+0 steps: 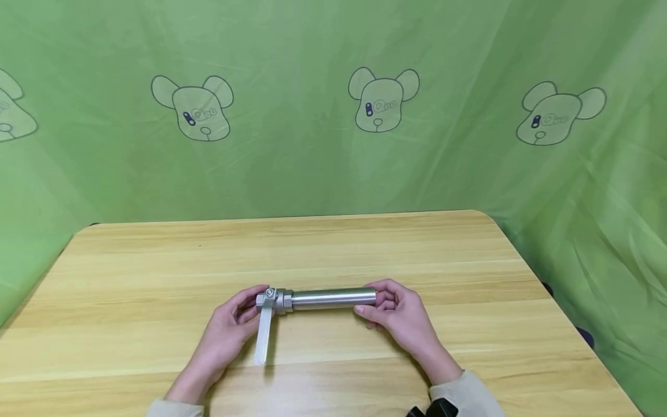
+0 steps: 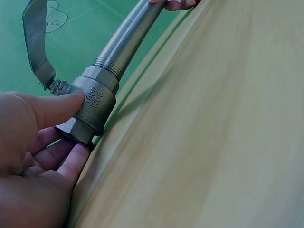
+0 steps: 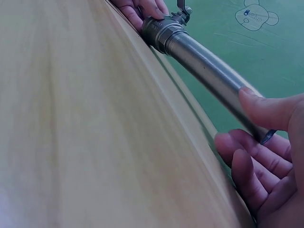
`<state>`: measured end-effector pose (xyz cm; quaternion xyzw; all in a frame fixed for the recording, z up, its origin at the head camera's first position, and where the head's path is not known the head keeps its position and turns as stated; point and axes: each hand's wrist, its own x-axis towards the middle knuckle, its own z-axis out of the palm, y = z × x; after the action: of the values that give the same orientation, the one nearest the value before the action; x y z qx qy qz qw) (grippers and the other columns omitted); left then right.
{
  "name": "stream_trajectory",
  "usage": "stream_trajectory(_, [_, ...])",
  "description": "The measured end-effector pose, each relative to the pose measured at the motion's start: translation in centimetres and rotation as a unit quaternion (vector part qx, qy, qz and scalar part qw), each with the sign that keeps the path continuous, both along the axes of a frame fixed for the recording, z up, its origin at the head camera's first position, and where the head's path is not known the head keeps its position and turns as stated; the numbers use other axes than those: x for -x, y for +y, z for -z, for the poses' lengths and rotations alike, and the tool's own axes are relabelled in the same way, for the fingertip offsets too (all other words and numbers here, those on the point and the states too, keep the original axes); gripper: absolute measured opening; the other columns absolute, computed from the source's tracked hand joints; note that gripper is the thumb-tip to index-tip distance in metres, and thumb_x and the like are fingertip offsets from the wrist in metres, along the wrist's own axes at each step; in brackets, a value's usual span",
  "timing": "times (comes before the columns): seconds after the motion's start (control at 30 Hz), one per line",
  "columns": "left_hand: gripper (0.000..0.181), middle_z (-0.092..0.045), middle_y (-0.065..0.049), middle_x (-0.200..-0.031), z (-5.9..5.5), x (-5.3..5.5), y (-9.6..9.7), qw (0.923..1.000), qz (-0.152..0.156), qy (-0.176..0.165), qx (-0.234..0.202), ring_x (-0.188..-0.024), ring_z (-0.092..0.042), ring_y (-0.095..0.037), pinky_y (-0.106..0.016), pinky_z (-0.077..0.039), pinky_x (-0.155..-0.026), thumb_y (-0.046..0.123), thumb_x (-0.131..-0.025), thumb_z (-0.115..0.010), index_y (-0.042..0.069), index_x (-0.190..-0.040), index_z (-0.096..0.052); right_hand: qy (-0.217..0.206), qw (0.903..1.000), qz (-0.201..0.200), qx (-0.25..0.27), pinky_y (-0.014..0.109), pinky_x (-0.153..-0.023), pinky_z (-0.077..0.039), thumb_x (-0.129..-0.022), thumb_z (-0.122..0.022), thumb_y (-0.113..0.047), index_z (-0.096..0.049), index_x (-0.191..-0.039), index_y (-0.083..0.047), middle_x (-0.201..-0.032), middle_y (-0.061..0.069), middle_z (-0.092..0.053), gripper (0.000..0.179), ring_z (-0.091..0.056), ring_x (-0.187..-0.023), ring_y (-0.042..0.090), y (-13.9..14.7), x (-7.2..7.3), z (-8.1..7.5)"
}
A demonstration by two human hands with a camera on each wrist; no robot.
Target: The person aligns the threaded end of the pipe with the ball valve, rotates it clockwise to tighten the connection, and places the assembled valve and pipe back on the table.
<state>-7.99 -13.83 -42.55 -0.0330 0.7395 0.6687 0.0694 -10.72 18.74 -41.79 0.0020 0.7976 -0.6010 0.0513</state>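
Observation:
A metal ball valve [image 2: 97,102] with raised lettering is joined to a smooth steel pipe [image 1: 333,298]; threads show where the two meet. The valve's flat lever handle [image 1: 263,336] points toward the front of the table. My left hand [image 1: 229,327] holds the valve end, thumb on its body and fingers around the far side and underneath. At the pipe's free right end, my right hand [image 1: 403,315] grips it between thumb and fingers, as the right wrist view also shows. The pipe lies roughly level across both hands, close over the tabletop.
The wooden table [image 1: 156,260] has rounded back corners. Green cloth [image 1: 292,162] printed with bear heads hangs behind it and along both sides. A black object [image 1: 440,408] sits by the right sleeve at the bottom edge.

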Motion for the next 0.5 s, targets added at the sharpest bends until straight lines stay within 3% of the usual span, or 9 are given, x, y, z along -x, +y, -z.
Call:
stream_trajectory(0.3, [0.058, -0.057, -0.021, -0.157, 0.23, -0.15, -0.11, 1.0000, -0.006, -0.002, 0.006, -0.142, -0.062, -0.035, -0.020, -0.057, -0.109, -0.005, -0.097, -0.070, 0.009, -0.152, -0.059, 0.033, 0.9968, 0.030, -0.066, 0.018, -0.070, -0.060, -0.085, -0.093, -0.024, -0.074, -0.118, -0.005, -0.096, 0.009, -0.076, 0.042, -0.068, -0.079, 0.011, -0.61, -0.31, 0.35])
stream_trajectory(0.5, [0.059, -0.059, -0.020, -0.155, 0.10, 0.22, -0.11, 0.9999, -0.006, 0.001, 0.010, -0.141, -0.063, -0.035, -0.021, -0.057, -0.109, -0.007, -0.095, -0.071, 0.009, -0.151, -0.060, 0.057, 0.9976, 0.026, -0.030, 0.017, -0.069, -0.059, -0.085, -0.092, -0.015, -0.074, -0.121, -0.006, -0.098, 0.012, -0.072, 0.042, -0.065, -0.080, 0.010, -0.69, -0.17, 0.30])
